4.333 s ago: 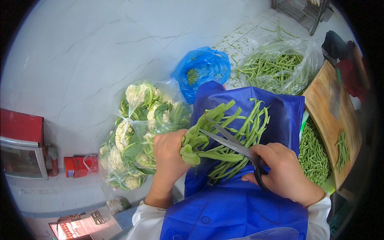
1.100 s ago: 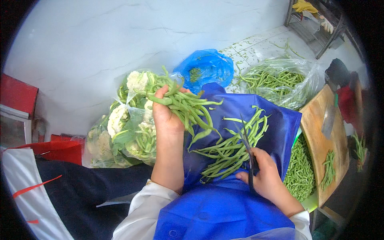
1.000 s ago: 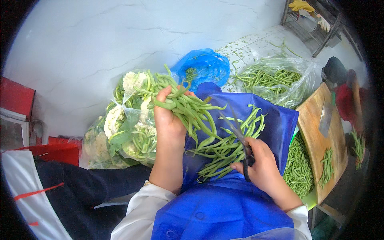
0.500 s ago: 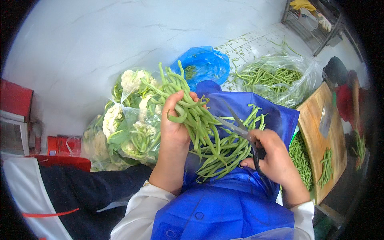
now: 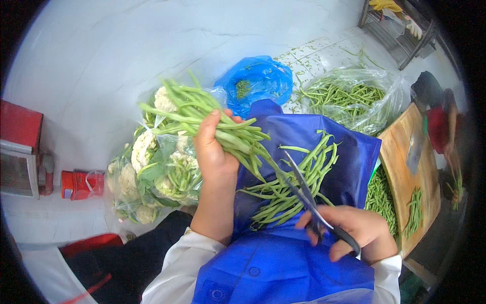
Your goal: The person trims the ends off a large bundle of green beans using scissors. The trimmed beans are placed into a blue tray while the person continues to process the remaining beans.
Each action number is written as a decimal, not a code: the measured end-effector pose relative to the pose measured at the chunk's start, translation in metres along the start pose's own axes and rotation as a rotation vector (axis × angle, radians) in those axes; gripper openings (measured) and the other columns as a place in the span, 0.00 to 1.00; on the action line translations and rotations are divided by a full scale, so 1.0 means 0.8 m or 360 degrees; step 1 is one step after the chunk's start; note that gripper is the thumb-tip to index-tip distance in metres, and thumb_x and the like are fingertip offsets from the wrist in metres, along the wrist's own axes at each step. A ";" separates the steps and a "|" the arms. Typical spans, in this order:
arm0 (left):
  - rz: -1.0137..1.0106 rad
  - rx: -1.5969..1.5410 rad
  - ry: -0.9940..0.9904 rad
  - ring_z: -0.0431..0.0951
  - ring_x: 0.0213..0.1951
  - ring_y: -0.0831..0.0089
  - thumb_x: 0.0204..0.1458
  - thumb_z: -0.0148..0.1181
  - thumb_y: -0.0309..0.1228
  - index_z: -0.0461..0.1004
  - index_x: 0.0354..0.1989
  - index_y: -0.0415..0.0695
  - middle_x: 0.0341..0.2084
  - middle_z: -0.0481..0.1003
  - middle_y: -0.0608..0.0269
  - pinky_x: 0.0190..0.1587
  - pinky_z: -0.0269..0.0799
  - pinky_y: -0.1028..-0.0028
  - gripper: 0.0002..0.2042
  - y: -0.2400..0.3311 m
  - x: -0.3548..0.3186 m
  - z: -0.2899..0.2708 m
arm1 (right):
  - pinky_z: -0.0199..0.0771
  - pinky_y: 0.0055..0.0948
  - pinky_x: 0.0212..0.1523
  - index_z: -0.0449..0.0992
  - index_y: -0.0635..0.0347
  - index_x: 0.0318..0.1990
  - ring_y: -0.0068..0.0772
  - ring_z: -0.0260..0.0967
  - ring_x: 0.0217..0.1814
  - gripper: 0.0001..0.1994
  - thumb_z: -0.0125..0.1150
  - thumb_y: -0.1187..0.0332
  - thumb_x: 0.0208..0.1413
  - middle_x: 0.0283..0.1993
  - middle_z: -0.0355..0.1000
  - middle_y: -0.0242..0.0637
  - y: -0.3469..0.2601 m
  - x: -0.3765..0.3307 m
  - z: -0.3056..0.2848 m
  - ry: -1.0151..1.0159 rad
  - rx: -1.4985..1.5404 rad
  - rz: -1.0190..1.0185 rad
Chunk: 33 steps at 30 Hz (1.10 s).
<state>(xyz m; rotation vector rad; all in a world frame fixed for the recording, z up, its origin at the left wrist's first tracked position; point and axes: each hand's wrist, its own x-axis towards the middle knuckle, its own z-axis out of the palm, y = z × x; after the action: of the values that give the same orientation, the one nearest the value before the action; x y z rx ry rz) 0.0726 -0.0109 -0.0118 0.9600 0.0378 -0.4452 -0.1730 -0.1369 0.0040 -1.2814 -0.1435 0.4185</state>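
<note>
My left hand [image 5: 212, 154] grips a bunch of long green beans [image 5: 202, 119], lifted over the blue apron [image 5: 283, 253] on my lap, their stalk ends pointing up and left. My right hand [image 5: 354, 233] holds black-handled scissors [image 5: 311, 202] with the blades open and pointing up toward the bunch. More loose green beans [image 5: 291, 190] lie in the apron's fold between both hands.
A clear bag of cauliflower [image 5: 152, 172] sits left of my left hand. A blue bag [image 5: 255, 83] with trimmings lies ahead, a clear bag of beans [image 5: 349, 99] to its right. A wooden cutting board [image 5: 407, 177] with a cleaver, beans and another person [image 5: 440, 121] is at right.
My left hand has raised the bean bunch and turned it leftward. My right hand with the scissors has drawn back toward my body, blades now open.
</note>
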 end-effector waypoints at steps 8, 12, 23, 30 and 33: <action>0.0138 -0.0093 -0.0369 0.76 0.33 0.64 0.56 0.54 0.36 0.72 0.35 0.38 0.28 0.74 0.56 0.39 0.74 0.64 0.12 0.006 -0.016 0.008 | 0.69 0.25 0.32 0.71 0.76 0.48 0.30 0.70 0.30 0.42 0.70 0.41 0.40 0.27 0.70 0.39 0.015 0.036 0.032 -0.0128 0.1255 0.0050; -0.0005 -0.0226 -0.0418 0.76 0.34 0.63 0.56 0.54 0.38 0.72 0.36 0.39 0.28 0.75 0.55 0.39 0.74 0.64 0.13 0.011 -0.012 0.006 | 0.71 0.28 0.32 0.73 0.64 0.46 0.28 0.70 0.29 0.28 0.73 0.52 0.44 0.27 0.72 0.34 0.013 0.023 0.024 -0.0028 0.0385 0.0055; -0.0546 -0.0183 -0.0301 0.76 0.32 0.61 0.52 0.58 0.37 0.72 0.34 0.40 0.29 0.75 0.58 0.41 0.76 0.60 0.12 0.002 -0.006 0.002 | 0.66 0.40 0.28 0.74 0.58 0.43 0.43 0.66 0.27 0.26 0.74 0.60 0.34 0.24 0.66 0.39 -0.011 0.028 0.007 0.1433 -0.2245 -0.0166; -0.0491 -0.0171 -0.0258 0.76 0.32 0.62 0.51 0.59 0.36 0.72 0.33 0.39 0.30 0.75 0.59 0.42 0.76 0.60 0.11 -0.004 -0.013 0.007 | 0.65 0.39 0.27 0.73 0.59 0.41 0.45 0.67 0.26 0.22 0.74 0.64 0.36 0.24 0.68 0.39 0.020 0.026 0.010 0.1484 -0.1770 -0.0198; -0.0560 -0.0218 -0.0251 0.76 0.32 0.63 0.52 0.59 0.35 0.71 0.34 0.40 0.30 0.75 0.59 0.41 0.76 0.60 0.11 -0.005 -0.011 0.005 | 0.65 0.38 0.28 0.73 0.60 0.42 0.45 0.67 0.27 0.23 0.74 0.65 0.35 0.25 0.68 0.39 0.015 0.014 0.013 0.1480 -0.1842 -0.0155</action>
<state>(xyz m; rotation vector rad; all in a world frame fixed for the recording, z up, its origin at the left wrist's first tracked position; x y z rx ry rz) 0.0625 -0.0131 -0.0109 0.7817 0.0943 -0.8315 -0.1688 -0.1202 -0.0057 -2.4599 0.4057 -0.4727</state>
